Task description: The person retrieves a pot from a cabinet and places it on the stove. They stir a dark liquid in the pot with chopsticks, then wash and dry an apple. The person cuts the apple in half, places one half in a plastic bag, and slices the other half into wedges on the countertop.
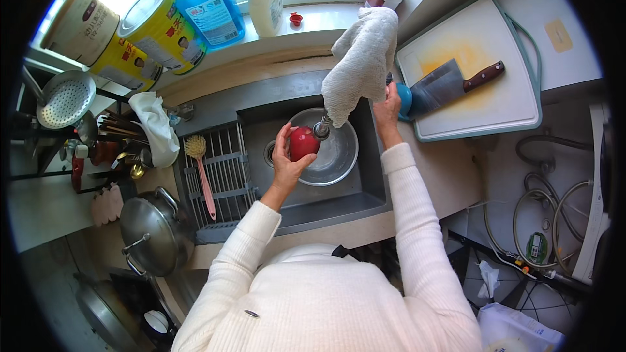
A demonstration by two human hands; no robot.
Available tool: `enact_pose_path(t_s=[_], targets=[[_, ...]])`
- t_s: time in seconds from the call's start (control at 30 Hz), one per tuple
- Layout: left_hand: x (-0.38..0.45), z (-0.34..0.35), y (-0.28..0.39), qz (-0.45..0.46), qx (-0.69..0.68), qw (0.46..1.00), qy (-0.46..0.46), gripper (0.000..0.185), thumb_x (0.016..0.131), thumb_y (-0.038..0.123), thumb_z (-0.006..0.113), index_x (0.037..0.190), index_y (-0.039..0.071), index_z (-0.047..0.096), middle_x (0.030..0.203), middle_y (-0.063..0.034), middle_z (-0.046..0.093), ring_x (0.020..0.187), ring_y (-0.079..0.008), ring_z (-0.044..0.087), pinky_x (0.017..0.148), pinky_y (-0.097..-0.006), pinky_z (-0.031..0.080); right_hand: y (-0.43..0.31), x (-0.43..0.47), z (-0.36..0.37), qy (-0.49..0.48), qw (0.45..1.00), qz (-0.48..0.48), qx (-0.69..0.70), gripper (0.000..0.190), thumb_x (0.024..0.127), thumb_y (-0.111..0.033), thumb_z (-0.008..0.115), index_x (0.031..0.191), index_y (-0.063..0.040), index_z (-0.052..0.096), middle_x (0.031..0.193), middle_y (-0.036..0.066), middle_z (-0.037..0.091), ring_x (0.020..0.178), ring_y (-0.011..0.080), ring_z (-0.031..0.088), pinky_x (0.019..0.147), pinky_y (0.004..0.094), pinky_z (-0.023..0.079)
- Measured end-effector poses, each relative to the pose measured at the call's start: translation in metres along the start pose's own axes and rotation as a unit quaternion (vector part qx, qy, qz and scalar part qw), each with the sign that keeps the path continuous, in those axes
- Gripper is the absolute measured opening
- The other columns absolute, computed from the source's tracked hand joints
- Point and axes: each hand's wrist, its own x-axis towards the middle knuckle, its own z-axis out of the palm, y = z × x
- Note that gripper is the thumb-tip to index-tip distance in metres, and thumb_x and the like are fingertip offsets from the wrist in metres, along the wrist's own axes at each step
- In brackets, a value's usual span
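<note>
My left hand [288, 161] holds a red apple-like fruit [303, 144] just under the spout of the faucet [322, 128]. Below the fruit, a round metal basin [337, 168] rests in the grey sink [359, 190]. A white towel [359, 58] is draped over the faucet and hides most of it. My right hand [387, 110] is at the sink's back right, beside the towel, with its fingers at a teal object [404, 100]; whether it grips that or something behind the towel is hidden.
A cleaver [440, 88] lies on a stained cutting board [523, 102] at the right. A pink-handled brush [203, 176] lies on the drying rack [230, 171]. A lidded steel pot [151, 234] stands at the left. Bottles and cans, including a blue soap bottle [210, 10], line the windowsill.
</note>
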Motion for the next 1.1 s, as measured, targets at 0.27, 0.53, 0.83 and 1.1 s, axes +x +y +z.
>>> enact_pose_path(t_s=[0.27, 0.53, 0.83, 1.1], targets=[[-0.024, -0.025, 0.019, 0.086, 0.096, 0.991, 0.031, 0.098, 0.063, 0.001, 0.085, 0.147, 0.011, 0.035, 0.137, -0.011, 0.049, 0.122, -0.0246, 0.053, 0.101, -0.0372, 0.051, -0.011, -0.012, -0.006, -0.019, 0.99, -0.092, -0.108, 0.069, 0.078, -0.018, 0.07, 0.136, 0.008, 0.043, 0.124, 0.03, 0.057, 0.117, 0.0438, 0.055, 0.098, 0.0434, 0.045], [-0.051, -0.054, 0.051, 0.235, 0.311, 0.919, 0.062, 0.093, 0.063, -0.005, 0.082, 0.144, 0.007, 0.039, 0.137, -0.0152, 0.048, 0.123, -0.0302, 0.052, 0.105, -0.0386, 0.045, 0.025, -0.107, 0.002, -0.11, 0.967, -0.138, -0.184, 0.065, 0.077, -0.022, 0.073, 0.131, 0.005, 0.051, 0.129, 0.027, 0.055, 0.111, 0.0404, 0.058, 0.096, 0.0426, 0.048], [-0.069, -0.077, 0.062, 0.381, 0.419, 0.822, 0.058, 0.08, 0.065, -0.005, 0.078, 0.138, 0.001, 0.047, 0.131, -0.0206, 0.05, 0.119, -0.0396, 0.051, 0.101, -0.0444, 0.044, -0.01, -0.194, -0.015, -0.26, 0.914, -0.128, -0.285, 0.06, 0.08, -0.02, 0.071, 0.134, -0.003, 0.052, 0.144, 0.029, 0.042, 0.129, 0.0434, 0.046, 0.108, 0.0471, 0.039], [-0.093, -0.095, 0.076, 0.384, 0.386, 0.832, 0.104, 0.085, 0.062, -0.007, 0.079, 0.139, 0.004, 0.045, 0.129, -0.0189, 0.049, 0.116, -0.0395, 0.051, 0.1, -0.0446, 0.045, -0.054, -0.215, 0.002, -0.34, 0.875, -0.177, -0.297, 0.056, 0.08, -0.02, 0.071, 0.131, -0.002, 0.055, 0.139, 0.027, 0.048, 0.127, 0.0419, 0.048, 0.107, 0.0464, 0.039]])
